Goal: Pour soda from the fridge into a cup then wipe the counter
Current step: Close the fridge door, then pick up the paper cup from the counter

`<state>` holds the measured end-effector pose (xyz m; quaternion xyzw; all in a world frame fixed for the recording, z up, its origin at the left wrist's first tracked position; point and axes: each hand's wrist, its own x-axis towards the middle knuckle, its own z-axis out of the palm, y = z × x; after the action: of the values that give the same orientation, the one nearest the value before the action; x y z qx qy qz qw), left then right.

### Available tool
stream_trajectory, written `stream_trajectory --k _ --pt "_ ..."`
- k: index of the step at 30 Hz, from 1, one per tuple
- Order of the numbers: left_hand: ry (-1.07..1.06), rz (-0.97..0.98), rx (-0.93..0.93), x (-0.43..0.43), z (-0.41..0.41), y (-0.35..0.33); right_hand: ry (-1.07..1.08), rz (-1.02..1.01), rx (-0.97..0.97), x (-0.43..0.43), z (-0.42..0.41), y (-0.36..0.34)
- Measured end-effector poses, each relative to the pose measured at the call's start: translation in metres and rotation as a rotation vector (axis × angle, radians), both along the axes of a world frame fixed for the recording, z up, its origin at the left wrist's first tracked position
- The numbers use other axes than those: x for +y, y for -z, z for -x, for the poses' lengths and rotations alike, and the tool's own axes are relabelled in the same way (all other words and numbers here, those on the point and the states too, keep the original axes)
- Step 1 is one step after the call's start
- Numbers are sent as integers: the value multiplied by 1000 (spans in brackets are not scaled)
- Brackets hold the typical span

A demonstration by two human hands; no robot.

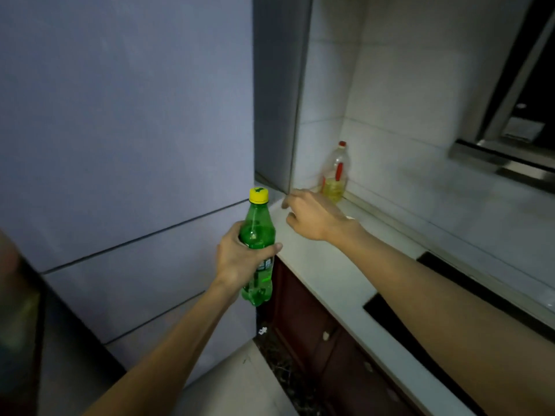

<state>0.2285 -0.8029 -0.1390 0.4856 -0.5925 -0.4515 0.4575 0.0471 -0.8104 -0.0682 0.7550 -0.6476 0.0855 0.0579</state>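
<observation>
The left hand [240, 259] holds a green soda bottle [257, 250] upright in the air, in front of the grey fridge [126, 130] and just beside the edge of the white table [318, 265]. Its fingers [271, 249] are wrapped tight around the middle of the bottle. The yellow cap [258, 195] is on the bottle. There is green soda inside, up to about the shoulder.

The right hand [315, 217] reaches out over the table, close to the corner of the fridge. It holds nothing. Its fingers are loosely curled and apart, pointing down.

An oil bottle [335, 175] with a red cap stands at the back of the table, by the tiled wall [405, 100]. A black cooktop [450, 283] is set into the table on the right, partly behind the right arm. Brown cupboard doors [315, 325] are under the table
</observation>
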Motion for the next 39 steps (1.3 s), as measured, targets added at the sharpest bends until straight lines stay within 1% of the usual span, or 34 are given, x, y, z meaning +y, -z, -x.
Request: stream_trajectory --k 3,5,9,14,21,25,29,33,36,39 --pt "66 -9 -24 14 42 6 134 -190 -38 28 59 22" --pt "117 -15 -36 21 67 10 193 -267 -60 46 92 37" --pt "175 -33 -41 26 106 20 290 -343 -116 68 141 64" --pt "207 -106 -41 1 143 39 340 -383 -169 58 176 96" --pt "263 -168 -51 -91 199 74 445 -424 -215 -15 223 148" --pt "334 -222 -65 -155 235 94 601 -423 -334 -69 249 180" --pt "404 -276 -102 -212 263 118 767 -398 -495 -116 266 205" --pt "443 -294 -123 -250 283 137 833 -327 -622 -154 276 228" --pt "442 -316 -137 -266 293 151 860 -272 -644 -178 284 243" --pt "451 -331 -155 -279 300 162 916 -262 -665 -201 295 253"
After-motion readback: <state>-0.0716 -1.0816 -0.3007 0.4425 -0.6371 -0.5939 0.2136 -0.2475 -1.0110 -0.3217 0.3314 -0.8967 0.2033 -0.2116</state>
